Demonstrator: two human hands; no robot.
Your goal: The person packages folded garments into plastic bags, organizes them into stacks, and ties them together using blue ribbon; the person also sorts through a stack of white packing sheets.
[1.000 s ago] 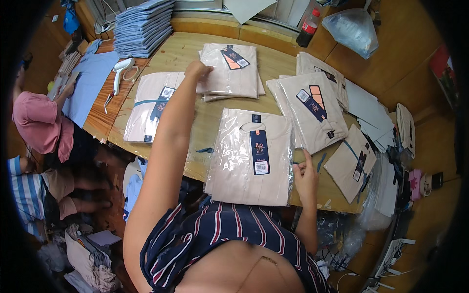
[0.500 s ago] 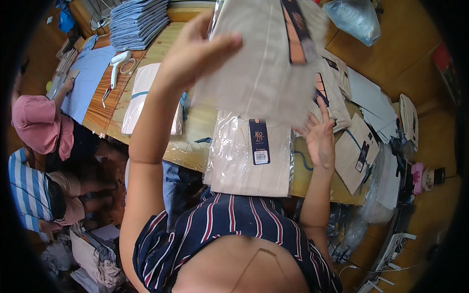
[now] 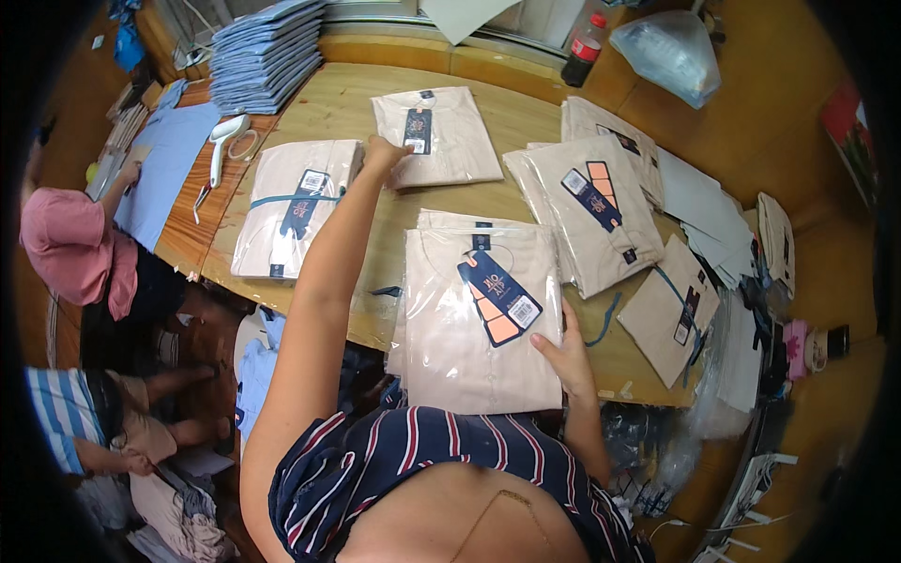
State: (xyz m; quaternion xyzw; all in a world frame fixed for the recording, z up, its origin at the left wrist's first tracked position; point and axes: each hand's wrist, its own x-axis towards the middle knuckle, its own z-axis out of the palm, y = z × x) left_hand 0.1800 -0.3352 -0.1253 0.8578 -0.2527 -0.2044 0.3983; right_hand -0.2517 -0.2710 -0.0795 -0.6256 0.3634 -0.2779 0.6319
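Observation:
A folded cream shirt in a clear bag (image 3: 450,371) tops the small pile before my chest, with a fanned navy and orange tag on its front. My right hand (image 3: 568,361) grips its right edge, thumb on top and the other fingers partly hidden. Farther off, my left arm reaches to another folded cream shirt (image 3: 460,127) lying on the table. My left hand (image 3: 385,155) is closed at that shirt's left edge, close to its navy tag.
Blue-banded cream shirts (image 3: 258,220) lie at left; more bagged shirts (image 3: 554,211) lie right. Behind are stacked blue garments (image 3: 263,52) and a dark drink bottle (image 3: 584,52). A white handheld tool (image 3: 223,141) lies near a tape roll (image 3: 246,144). Two people (image 3: 70,244) are at far left.
The bagged shirt my left hand held up is no longer in the air. That hand has moved to the far shirt; my right hand, open before, has come down onto the front pile.

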